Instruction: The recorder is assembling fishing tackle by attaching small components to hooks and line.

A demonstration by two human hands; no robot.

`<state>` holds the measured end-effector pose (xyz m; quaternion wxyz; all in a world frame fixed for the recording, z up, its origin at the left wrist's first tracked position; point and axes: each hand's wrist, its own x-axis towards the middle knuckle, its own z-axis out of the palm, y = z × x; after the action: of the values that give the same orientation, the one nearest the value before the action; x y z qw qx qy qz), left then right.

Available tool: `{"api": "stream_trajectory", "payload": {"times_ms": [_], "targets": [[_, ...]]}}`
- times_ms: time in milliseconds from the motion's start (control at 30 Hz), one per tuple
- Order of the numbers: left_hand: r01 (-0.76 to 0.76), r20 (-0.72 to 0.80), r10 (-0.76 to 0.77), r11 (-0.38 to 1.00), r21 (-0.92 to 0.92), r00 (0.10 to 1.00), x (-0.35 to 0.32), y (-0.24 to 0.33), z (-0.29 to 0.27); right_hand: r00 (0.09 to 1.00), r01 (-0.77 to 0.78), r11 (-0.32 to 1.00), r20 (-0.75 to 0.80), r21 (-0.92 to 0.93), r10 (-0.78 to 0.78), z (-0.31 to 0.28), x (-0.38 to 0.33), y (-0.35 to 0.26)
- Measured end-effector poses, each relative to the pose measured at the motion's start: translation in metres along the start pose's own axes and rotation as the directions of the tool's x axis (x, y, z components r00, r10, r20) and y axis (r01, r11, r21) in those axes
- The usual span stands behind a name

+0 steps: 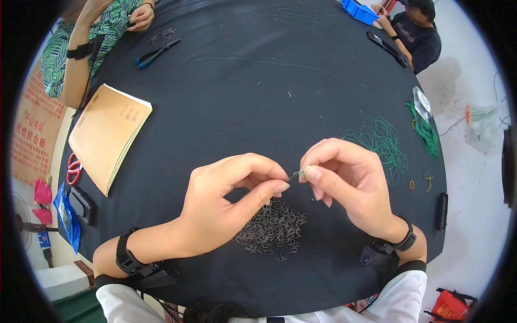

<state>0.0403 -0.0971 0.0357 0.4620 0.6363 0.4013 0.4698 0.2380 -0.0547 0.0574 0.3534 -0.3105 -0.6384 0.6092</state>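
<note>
My left hand (231,188) is closed in a pinch, thumb against forefinger, on what looks like a small dark metal hook, mostly hidden by the fingertips. Close to its right, my right hand (347,183) pinches thin green thread, and a short bit of it shows between the two hands. Below my left hand lies a pile of small dark wire hooks (274,226) on the black tablecloth (215,118). Behind my right hand spreads a loose tangle of green thread (382,151).
On the left lie a brown-covered notebook (107,132), red-handled scissors (74,169) and a blue packet (67,218). Blue-handled pliers (156,54) rest farther back. A green thread bundle (425,132) is at right. Two people sit across the table, one near a blue bin (361,12).
</note>
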Motion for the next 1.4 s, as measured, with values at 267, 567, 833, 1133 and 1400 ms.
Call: {"api": "stream_trajectory", "payload": {"times_ms": [267,567,833,1133,1400], "targets": [[0.117,0.04,-0.114,0.991,-0.067,0.993,0.001,-0.004,0.003,0.984,-0.149,0.945,0.142,0.292,0.112,0.0,0.003,0.003],[-0.441,0.069,0.458,0.789,0.427,0.886,0.008,-0.004,-0.004,0.998,0.031,0.995,0.062,-0.099,-0.025,0.006,-0.003,0.009],[-0.384,0.059,0.398,0.82,0.424,0.916,0.007,-0.007,-0.005,0.996,0.072,0.975,0.07,-0.212,-0.059,0.004,0.001,0.011],[-0.135,0.022,0.133,0.957,0.255,0.991,0.007,-0.008,-0.004,0.981,0.192,0.893,0.073,-0.407,-0.178,0.004,0.001,0.015],[0.209,0.058,-0.201,0.958,-0.195,0.978,0.013,-0.009,-0.015,0.995,0.104,0.981,-0.026,0.164,-0.101,-0.022,0.016,-0.009]]}}
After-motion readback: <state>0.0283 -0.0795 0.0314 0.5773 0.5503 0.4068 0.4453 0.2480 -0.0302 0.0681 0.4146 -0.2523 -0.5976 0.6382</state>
